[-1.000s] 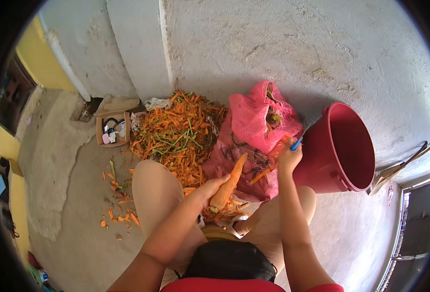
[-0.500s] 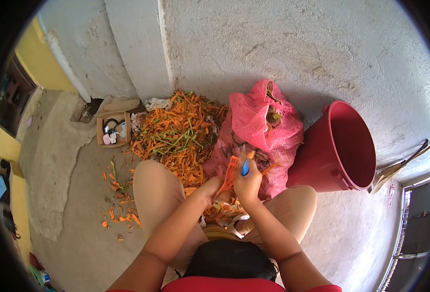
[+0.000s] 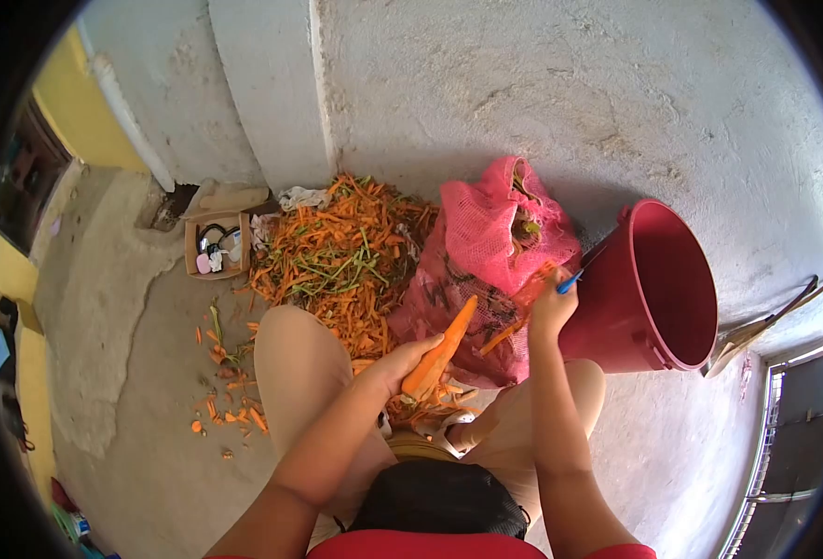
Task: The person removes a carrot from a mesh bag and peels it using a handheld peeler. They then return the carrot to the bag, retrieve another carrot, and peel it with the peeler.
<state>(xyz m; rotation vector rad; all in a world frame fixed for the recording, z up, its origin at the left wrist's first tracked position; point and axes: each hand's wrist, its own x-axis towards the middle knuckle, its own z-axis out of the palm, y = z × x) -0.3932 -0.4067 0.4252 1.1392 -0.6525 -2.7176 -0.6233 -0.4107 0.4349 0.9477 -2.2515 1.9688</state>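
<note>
My left hand (image 3: 399,365) is wrapped around the thick end of a large peeled carrot (image 3: 442,352), its tapered tip pointing up and away from me. To the right, my right hand (image 3: 553,306) is closed on a blue-handled knife (image 3: 569,282), the thin blade slanting toward the bucket. An orange tool (image 3: 534,282), blurred and possibly a peeler, shows at the same hand's fingers. Behind both hands leans a pink mesh sack (image 3: 495,238) with plant scraps inside. Orange peelings also lie between my feet.
A heap of carrot peelings and green stalks (image 3: 346,256) lies against the wall. Right of the sack, a dark red bucket (image 3: 602,307) stands tilted in view. A small cardboard box (image 3: 217,265) of odds and ends sits left, near loose scraps (image 3: 234,401).
My right hand has moved right, away from my left hand, carrying the knife and orange tool toward the bucket. The carrot in my left hand is now in full view.
</note>
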